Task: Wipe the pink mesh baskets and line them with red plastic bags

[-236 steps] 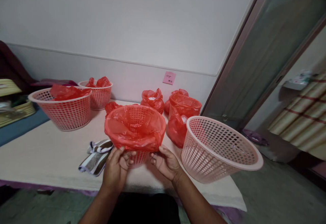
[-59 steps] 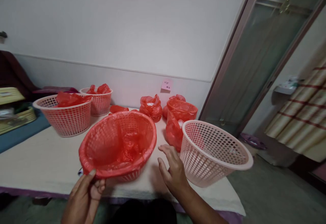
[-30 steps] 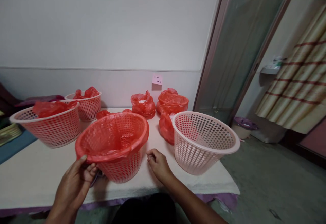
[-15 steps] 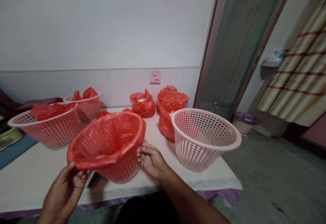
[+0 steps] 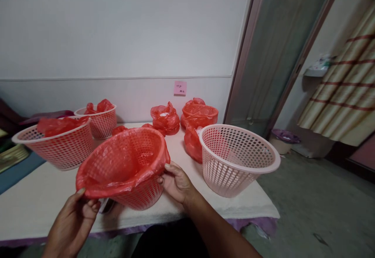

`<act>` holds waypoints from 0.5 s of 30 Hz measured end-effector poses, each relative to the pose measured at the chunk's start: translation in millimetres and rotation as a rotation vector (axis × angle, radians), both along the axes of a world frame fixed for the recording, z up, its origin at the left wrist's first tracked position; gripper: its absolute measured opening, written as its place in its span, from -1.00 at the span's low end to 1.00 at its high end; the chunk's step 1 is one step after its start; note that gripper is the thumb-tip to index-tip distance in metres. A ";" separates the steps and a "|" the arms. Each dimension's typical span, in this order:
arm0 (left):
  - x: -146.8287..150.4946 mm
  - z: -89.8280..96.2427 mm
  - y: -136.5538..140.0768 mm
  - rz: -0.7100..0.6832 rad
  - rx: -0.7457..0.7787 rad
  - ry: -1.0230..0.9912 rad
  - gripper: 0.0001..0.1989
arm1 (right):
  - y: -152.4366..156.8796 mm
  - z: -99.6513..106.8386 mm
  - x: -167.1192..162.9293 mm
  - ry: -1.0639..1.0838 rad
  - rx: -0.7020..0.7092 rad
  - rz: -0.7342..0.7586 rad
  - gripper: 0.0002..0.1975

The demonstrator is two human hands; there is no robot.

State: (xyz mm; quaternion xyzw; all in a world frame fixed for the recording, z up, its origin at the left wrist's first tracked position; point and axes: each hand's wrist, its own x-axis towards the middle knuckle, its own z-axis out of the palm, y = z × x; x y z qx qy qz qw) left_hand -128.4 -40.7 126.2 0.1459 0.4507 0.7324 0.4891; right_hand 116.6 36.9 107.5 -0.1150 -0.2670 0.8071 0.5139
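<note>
A pink perforated plastic basket [image 5: 137,197] stands before me, lined with a red plastic bag [image 5: 117,160] that folds over its rim. My left hand [image 5: 73,215] pinches the bag-covered rim at the near left, thumb on top and fingers underneath. At the right side of the same rim, my right hand [image 5: 177,183] grips with its thumb on the edge and fingers curled below. Under the basket's left side, a small dark object [image 5: 107,206] is partly hidden. To the right stands an unlined pale pink basket [image 5: 225,176].
Two pink baskets, a nearer one [image 5: 67,148] and a farther one [image 5: 104,125], hold red bags at left. A filled red bag [image 5: 165,119] and a red-covered basket [image 5: 202,113] stand near the wall. The white-covered table [image 5: 32,211] ends at right above the floor.
My right hand has moved up slightly, its thumb now on the basket's covered rim. My left hand keeps its hold. The view has shifted slightly.
</note>
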 end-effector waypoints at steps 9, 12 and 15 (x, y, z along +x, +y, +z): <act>-3.8 -9.1 -4.0 -0.010 0.021 -0.013 -0.93 | -7.8 -8.6 -3.3 -0.050 -0.060 0.063 -0.64; -2.6 -8.0 -5.1 -0.006 0.031 -0.006 -0.93 | -10.4 -16.2 -2.0 -0.198 0.058 0.085 -0.58; 1.1 -4.4 -5.8 0.005 0.022 0.003 -0.94 | -12.9 -25.5 -2.4 -0.366 0.172 0.140 -0.55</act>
